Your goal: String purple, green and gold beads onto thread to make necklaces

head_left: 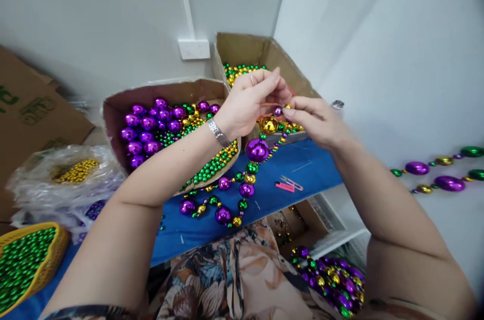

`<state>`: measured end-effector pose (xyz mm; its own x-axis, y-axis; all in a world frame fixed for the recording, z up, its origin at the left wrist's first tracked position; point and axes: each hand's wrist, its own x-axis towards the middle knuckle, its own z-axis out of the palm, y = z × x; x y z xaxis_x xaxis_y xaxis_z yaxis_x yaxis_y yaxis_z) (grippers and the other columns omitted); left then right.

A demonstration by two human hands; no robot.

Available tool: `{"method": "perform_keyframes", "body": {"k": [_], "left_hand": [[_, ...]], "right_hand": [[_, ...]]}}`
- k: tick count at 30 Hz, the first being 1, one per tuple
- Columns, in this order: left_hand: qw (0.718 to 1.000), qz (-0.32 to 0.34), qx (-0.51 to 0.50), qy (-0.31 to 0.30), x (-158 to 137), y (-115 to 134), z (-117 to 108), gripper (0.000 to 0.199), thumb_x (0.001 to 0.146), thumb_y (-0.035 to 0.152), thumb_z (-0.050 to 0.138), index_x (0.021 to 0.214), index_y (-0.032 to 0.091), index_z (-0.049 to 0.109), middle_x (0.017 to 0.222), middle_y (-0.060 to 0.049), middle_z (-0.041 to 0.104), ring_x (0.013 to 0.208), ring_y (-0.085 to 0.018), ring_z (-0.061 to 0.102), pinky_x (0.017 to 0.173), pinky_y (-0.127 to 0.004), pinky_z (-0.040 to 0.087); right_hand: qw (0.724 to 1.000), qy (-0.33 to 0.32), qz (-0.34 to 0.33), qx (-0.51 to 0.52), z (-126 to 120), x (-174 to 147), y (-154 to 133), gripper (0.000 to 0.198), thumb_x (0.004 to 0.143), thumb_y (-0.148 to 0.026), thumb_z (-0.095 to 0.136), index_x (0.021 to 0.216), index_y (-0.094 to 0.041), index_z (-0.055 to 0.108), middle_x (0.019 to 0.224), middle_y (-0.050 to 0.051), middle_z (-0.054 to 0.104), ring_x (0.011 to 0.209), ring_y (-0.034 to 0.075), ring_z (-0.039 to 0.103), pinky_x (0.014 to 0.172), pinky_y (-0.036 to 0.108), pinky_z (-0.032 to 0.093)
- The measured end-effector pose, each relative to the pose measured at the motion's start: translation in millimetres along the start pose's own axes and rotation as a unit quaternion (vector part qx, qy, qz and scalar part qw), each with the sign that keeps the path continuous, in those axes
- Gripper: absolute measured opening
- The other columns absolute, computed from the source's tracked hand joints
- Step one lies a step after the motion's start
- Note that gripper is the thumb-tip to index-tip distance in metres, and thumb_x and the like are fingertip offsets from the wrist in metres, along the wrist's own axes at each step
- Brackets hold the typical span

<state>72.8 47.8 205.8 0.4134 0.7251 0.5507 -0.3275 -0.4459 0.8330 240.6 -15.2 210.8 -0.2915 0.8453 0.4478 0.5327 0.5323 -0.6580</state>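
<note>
My right hand (319,119) is pinching beads (257,150) over the tabletop (317,166); I cannot tell whether my left hand (251,98) is gripping.

No text is legible; the green print (38,110) on the cardboard carton (36,133), well left of the left hand (252,96), cannot be made out.

Glossy bead strand (257,150), purple, gold, green: I pinch its upper end, two o'clock of centre; slack loop toward seven.
</note>
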Motion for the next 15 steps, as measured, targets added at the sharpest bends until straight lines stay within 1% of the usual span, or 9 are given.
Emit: {"method": "perform_keyframes", "body": {"k": [3, 6, 9, 11, 13, 15], "left_hand": [[1.000, -0.005, -0.026, -0.003, 15, 30, 1, 0.035, 0.098, 0.043, 0.047, 0.085, 0.012, 0.058, 0.081, -0.002, 0.066, 0.084, -0.015, 0.071, 0.069, -0.028, 0.057], [0.998, -0.032, -0.062, 0.014, 21, 65, 5, 0.031, 0.095, 0.043, 0.053, 0.083, 0.015, 0.059, 0.082, -0.004, 0.069, 0.090, -0.018, 0.071, 0.076, -0.030, 0.058], [0.994, -0.057, -0.090, 0.026, 21, 94, 9, 0.025, 0.093, 0.039, 0.056, 0.079, 0.018, 0.058, 0.081, -0.004, 0.069, 0.093, -0.018, 0.069, 0.081, -0.028, 0.057], [0.991, -0.056, -0.118, 0.021, 21, 107, 10, 0.024, 0.094, 0.033, 0.054, 0.075, 0.019, 0.056, 0.076, -0.003, 0.067, 0.085, -0.016, 0.068, 0.080, -0.028, 0.056], [0.988, -0.038, -0.150, 0.005, 24, 118, 10, 0.026, 0.095, 0.028, 0.052, 0.071, 0.018, 0.054, 0.071, -0.001, 0.063, 0.073, -0.014, 0.065, 0.077, -0.028, 0.055], [0.986, -0.008, -0.166, -0.014, 27, 129, 9, 0.028, 0.096, 0.024, 0.049, 0.069, 0.017, 0.052, 0.069, -0.001, 0.060, 0.067, -0.012, 0.062, 0.074, -0.027, 0.053]], "right_hand": [[0.995, -0.005, 0.019, 0.101, -15, 16, -18, 0.035, 0.092, -0.043, 0.054, 0.070, -0.016, 0.058, 0.066, -0.004, 0.050, 0.063, 0.006, 0.049, 0.060, 0.021, 0.039], [0.990, 0.028, 0.008, 0.137, -22, 28, -37, 0.036, 0.090, -0.045, 0.057, 0.069, -0.017, 0.057, 0.067, -0.003, 0.051, 0.064, 0.008, 0.051, 0.059, 0.022, 0.041], [0.991, 0.042, -0.001, 0.128, -26, 34, -57, 0.036, 0.087, -0.048, 0.062, 0.067, -0.019, 0.058, 0.067, -0.002, 0.052, 0.064, 0.009, 0.050, 0.059, 0.024, 0.042], [0.993, 0.037, -0.004, 0.114, -30, 36, -71, 0.035, 0.085, -0.050, 0.064, 0.069, -0.019, 0.059, 0.067, -0.002, 0.052, 0.065, 0.010, 0.049, 0.059, 0.025, 0.041], [0.996, 0.040, -0.026, 0.070, -36, 36, -86, 0.037, 0.083, -0.053, 0.065, 0.071, -0.019, 0.061, 0.067, -0.002, 0.052, 0.065, 0.009, 0.046, 0.059, 0.024, 0.038], [0.996, 0.059, -0.066, -0.007, -45, 36, -100, 0.042, 0.084, -0.057, 0.063, 0.069, -0.018, 0.060, 0.065, -0.003, 0.048, 0.064, 0.008, 0.042, 0.059, 0.024, 0.034]]}}
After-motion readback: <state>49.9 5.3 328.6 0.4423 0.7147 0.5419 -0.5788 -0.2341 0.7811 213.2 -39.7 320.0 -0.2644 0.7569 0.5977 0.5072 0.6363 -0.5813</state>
